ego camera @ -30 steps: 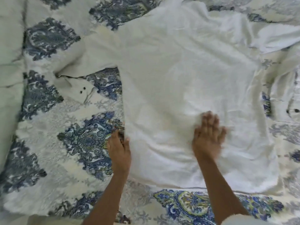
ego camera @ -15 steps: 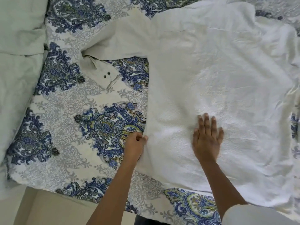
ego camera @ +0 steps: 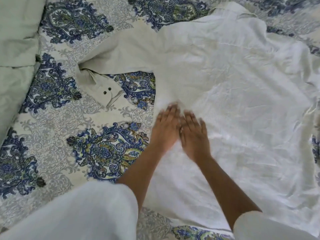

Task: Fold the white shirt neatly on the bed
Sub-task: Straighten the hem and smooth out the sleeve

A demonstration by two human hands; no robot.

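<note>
White shirt (ego camera: 242, 94) lies under my left grip (ego camera: 165, 129) and right grip (ego camera: 194, 135), both flat, holding nothing; I judge hard smoothing could bunch it.

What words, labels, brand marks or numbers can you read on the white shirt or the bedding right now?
None: no readable text shows in this view.
The spread-out white fabric shirt has no visible label or print; its cuff carries only two dark buttons.
The blue-and-white paisley quilt bears pattern only.
</note>
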